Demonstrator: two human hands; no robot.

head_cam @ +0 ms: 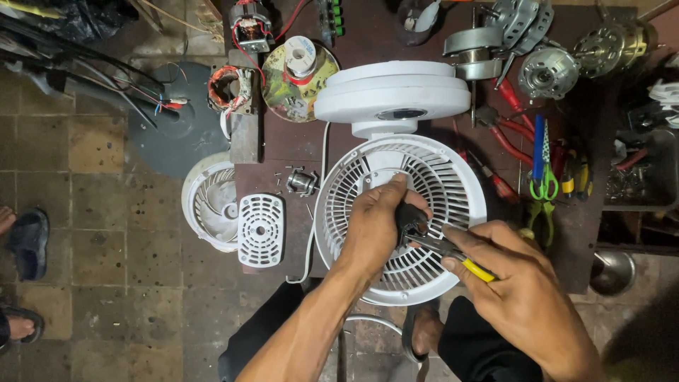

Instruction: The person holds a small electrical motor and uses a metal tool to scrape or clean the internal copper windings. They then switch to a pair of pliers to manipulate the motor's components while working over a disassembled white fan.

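1. Dark, cluttered desk [283, 141] fills the upper and middle frame, over a tiled floor [92, 283] at left.
2. At frame centre a white fan grille [453, 184] lies flat on the desk, with the white fan base [392, 92] just above it.
3. The left hand [378, 219] rests on the grille's middle, fingers [396, 185] curled shut around a small black part [410, 216].
4. The right hand [520, 283], at lower right, is closed around yellow-handled pliers [453, 251]; their tip meets the black part.
5. Left of the grille lie a small white vented cover [261, 230] and, overhanging the desk edge, a round white fan housing [209, 205].
6. A small metal piece [303, 182] sits between the cover and the grille.
7. At upper left are a copper-wound motor stator [228, 88] and a solder spool [300, 55] on a round plate.
8. At upper right are metal motor parts [548, 71], red-handled pliers [513, 131] and green scissors [543, 180].
9. Sandalled feet [25, 244] of another person show at the left edge.
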